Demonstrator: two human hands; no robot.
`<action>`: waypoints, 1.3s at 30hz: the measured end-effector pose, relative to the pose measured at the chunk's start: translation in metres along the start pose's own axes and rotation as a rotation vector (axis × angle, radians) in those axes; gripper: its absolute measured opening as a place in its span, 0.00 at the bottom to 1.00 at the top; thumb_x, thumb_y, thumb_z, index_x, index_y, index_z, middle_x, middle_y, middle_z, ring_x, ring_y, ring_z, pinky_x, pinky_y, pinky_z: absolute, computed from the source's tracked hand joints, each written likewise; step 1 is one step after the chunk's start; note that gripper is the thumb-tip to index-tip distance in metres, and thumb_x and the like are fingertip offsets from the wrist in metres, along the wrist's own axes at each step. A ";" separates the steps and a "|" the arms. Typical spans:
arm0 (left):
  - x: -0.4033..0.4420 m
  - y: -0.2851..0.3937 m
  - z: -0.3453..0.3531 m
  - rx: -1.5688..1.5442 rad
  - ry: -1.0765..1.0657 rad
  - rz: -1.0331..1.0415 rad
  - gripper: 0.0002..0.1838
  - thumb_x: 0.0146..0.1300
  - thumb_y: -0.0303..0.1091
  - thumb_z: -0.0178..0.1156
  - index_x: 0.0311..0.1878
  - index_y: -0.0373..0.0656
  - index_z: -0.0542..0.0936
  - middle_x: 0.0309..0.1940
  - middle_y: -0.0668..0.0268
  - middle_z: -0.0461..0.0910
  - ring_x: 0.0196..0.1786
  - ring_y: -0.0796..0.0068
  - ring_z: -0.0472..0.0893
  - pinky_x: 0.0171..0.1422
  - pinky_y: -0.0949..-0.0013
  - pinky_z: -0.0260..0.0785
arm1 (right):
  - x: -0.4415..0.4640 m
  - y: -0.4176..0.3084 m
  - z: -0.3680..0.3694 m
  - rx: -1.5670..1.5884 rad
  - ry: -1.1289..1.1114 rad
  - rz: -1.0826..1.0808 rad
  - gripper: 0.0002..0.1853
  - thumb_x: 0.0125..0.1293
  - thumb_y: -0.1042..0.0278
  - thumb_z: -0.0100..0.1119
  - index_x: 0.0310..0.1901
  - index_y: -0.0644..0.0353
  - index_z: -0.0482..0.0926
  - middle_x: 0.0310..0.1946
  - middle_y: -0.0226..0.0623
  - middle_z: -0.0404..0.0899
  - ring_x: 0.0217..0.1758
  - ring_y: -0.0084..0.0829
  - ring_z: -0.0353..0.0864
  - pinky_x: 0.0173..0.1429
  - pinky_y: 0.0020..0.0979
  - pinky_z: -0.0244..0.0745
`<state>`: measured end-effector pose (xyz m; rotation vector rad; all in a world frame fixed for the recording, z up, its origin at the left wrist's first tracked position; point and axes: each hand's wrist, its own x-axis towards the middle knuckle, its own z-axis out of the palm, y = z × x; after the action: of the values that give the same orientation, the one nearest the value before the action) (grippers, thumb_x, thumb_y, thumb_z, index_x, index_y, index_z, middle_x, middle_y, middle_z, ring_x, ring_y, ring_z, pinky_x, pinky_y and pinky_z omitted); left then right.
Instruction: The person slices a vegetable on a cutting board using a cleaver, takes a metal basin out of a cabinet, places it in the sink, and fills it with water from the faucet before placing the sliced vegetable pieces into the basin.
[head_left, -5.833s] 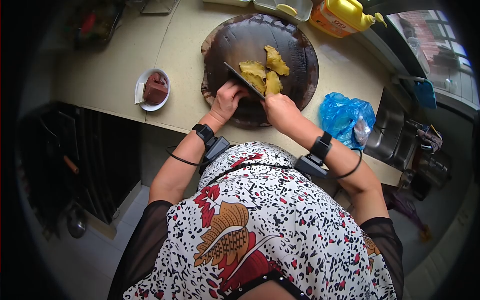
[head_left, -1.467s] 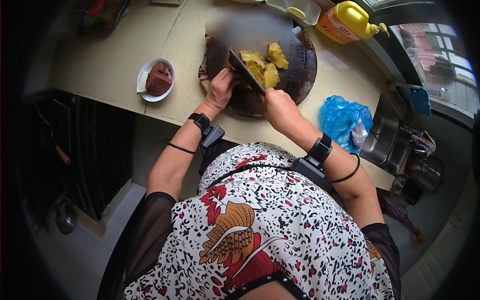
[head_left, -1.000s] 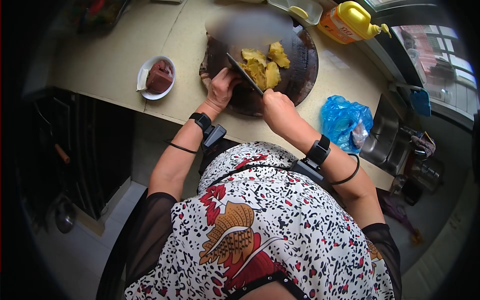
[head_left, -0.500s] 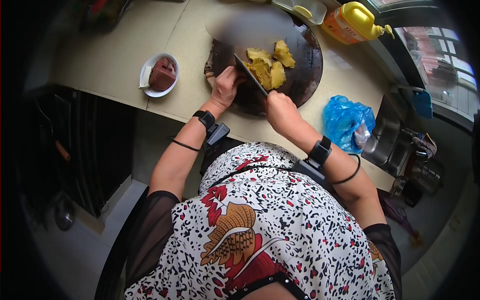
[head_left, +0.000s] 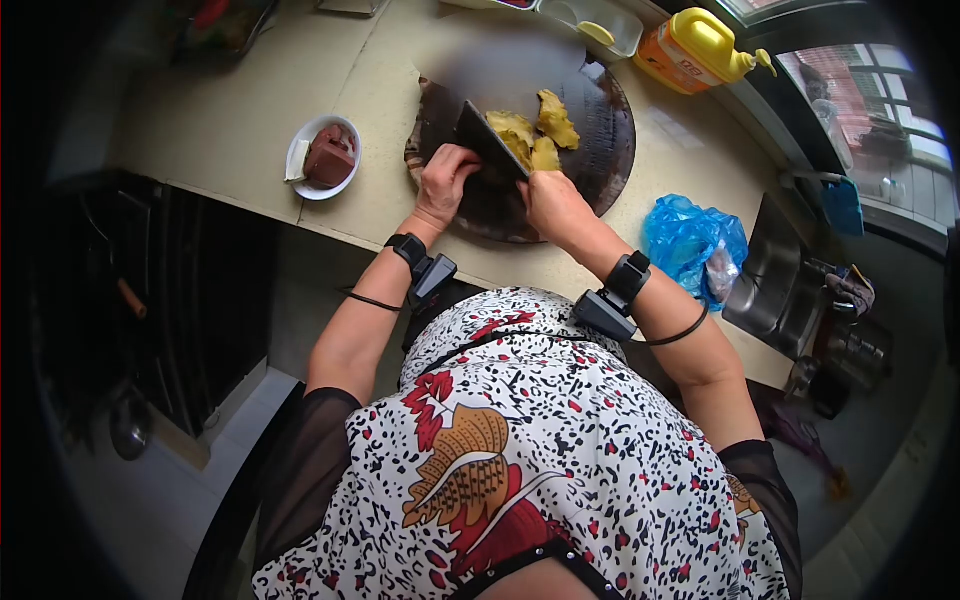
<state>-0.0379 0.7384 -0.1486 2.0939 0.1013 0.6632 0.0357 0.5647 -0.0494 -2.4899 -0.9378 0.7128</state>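
My right hand (head_left: 556, 203) is closed round the handle of a kitchen knife (head_left: 488, 138). Its broad dark blade leans over the round dark chopping board (head_left: 606, 150) and slants up to the left. Just beyond the blade lie yellow knobbly pieces of food (head_left: 557, 120), partly hidden by it. On the near left of the board is my left hand (head_left: 440, 187), its thumb and fingers pinched together beside the blade. Whatever may be between those fingertips is too small to make out.
A white bowl (head_left: 354, 178) with a dark reddish block stands left on the counter. To the right lie a blue plastic bag (head_left: 690, 240) and a metal sink (head_left: 765, 270). Behind the board are a yellow jug (head_left: 690, 50) and a clear tray (head_left: 625, 35). A blur covers the board's far part.
The knife has shifted left and turned, so more of its blade face shows. Less of the yellow food is visible. My right hand has moved slightly left; my left hand stays near the blade.
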 end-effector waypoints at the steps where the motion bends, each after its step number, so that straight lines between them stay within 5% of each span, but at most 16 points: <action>1: 0.000 0.000 0.001 -0.011 -0.002 -0.028 0.07 0.50 0.18 0.61 0.33 0.37 0.76 0.30 0.57 0.75 0.35 0.56 0.76 0.39 0.62 0.70 | -0.001 0.004 0.003 0.010 0.016 0.001 0.15 0.67 0.67 0.51 0.29 0.71 0.78 0.31 0.59 0.78 0.39 0.58 0.78 0.45 0.50 0.72; 9: -0.002 0.002 -0.016 -0.016 0.054 -0.213 0.07 0.52 0.18 0.62 0.34 0.37 0.76 0.31 0.58 0.74 0.35 0.58 0.77 0.39 0.64 0.70 | -0.004 0.013 0.003 0.129 0.068 -0.006 0.16 0.66 0.68 0.54 0.23 0.72 0.76 0.25 0.62 0.75 0.34 0.59 0.77 0.41 0.51 0.71; 13: -0.006 0.012 -0.019 0.027 -0.026 0.003 0.10 0.50 0.18 0.63 0.36 0.38 0.78 0.34 0.59 0.74 0.39 0.59 0.76 0.43 0.64 0.70 | -0.004 0.012 0.003 0.165 0.093 -0.011 0.17 0.66 0.68 0.54 0.23 0.73 0.75 0.23 0.62 0.74 0.31 0.59 0.77 0.37 0.50 0.71; 39: -0.006 0.004 -0.002 0.133 -0.048 0.214 0.08 0.48 0.20 0.64 0.33 0.38 0.79 0.34 0.59 0.76 0.37 0.59 0.77 0.40 0.64 0.72 | -0.035 -0.014 -0.016 0.004 -0.003 -0.004 0.13 0.65 0.69 0.52 0.27 0.71 0.76 0.26 0.60 0.77 0.34 0.57 0.79 0.40 0.49 0.75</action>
<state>-0.0447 0.7355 -0.1473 2.2675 -0.1102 0.7508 0.0154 0.5472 -0.0185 -2.4840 -0.9410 0.7164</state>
